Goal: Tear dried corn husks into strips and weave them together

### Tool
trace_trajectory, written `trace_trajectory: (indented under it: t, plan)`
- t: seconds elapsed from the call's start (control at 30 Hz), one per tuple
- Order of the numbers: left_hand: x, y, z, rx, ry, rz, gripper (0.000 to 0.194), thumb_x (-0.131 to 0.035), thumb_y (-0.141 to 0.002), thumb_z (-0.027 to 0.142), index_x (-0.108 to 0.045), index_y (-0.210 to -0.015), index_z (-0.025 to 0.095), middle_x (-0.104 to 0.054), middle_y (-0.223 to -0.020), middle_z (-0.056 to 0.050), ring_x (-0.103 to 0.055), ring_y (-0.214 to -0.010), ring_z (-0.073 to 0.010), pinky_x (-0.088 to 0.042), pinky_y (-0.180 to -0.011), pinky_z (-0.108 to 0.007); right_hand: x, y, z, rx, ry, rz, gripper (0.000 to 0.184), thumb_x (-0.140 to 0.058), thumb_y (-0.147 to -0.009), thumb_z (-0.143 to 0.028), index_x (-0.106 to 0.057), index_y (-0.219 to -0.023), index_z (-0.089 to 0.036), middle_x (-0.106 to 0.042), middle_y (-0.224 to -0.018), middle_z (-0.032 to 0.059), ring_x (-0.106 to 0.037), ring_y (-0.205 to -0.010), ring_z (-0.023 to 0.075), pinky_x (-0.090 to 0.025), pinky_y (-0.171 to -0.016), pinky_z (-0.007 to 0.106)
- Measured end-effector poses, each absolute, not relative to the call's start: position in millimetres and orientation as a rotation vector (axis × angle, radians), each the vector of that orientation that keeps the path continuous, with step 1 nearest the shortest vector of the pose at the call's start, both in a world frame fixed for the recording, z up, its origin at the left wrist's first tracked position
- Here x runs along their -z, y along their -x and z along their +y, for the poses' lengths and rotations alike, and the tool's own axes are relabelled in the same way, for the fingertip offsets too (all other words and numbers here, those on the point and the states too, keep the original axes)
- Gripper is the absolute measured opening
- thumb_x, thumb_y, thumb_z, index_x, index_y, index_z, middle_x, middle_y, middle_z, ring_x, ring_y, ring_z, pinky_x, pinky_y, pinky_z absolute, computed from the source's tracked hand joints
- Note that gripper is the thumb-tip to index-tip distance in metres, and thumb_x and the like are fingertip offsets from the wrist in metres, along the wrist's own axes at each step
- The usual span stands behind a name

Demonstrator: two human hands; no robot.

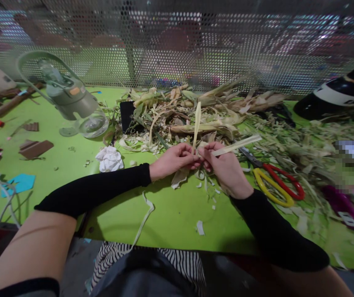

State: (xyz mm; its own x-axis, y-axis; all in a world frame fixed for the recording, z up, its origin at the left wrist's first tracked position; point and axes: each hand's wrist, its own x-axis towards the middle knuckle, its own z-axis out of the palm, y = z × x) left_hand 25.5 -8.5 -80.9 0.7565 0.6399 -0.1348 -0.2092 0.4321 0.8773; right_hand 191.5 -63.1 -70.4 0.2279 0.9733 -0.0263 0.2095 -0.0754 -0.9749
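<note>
My left hand (177, 159) and my right hand (223, 165) meet over the green table (171, 222), fingers pinched close together. Between them are pale strips of dried corn husk. One husk strip (197, 123) stands nearly upright from my left fingertips. Another strip (239, 144) sticks out to the right from under my right fingers. A wider husk scrap hangs beneath the fingertips. Just right of my right hand lie scissors (276, 183) with one red and one yellow handle loop. Behind both hands spreads a heap of dry corn husks (183, 111).
Crumpled white tissue (110, 159) lies left of my left hand. A grey-green bottle (71, 97) with a loop handle stands behind it. Shredded husk covers the right side, near a dark bottle (328, 97) and a purple tool (347, 208). Perforated metal mesh (171, 49) closes the back.
</note>
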Motion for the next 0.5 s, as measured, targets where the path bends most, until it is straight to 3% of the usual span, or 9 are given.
trace_trajectory:
  t: [0.27, 0.5]
  plan:
    - [85.4, -27.0, -6.7, -0.583, -1.051, 0.549, 0.018, -0.062, -0.095, 0.012, -0.048, -0.084, 0.016, -0.066, -0.068, 0.002, -0.066, -0.063, -0.0052, -0.051, -0.067, -0.019, 72.8, -190.7, -61.8, -0.951, 1.484, -1.15, 0.036, -0.082, -0.075, -0.05, -0.059, -0.084, -0.024, -0.06, -0.06, -0.0039, -0.049, -0.046, 0.0104, -0.035, -0.04, 0.023]
    - [81.2, -26.3, -6.7, -0.573, -0.985, 0.547, 0.015, -0.064, -0.093, 0.013, -0.049, -0.089, 0.014, -0.071, -0.073, 0.0, -0.068, -0.068, -0.0064, -0.056, -0.075, -0.024, 70.1, -186.4, -63.0, -1.041, 1.428, -1.065, 0.04, -0.085, -0.073, -0.05, -0.058, -0.083, -0.022, -0.058, -0.058, -0.0052, -0.049, -0.047, 0.0087, -0.037, -0.041, 0.02]
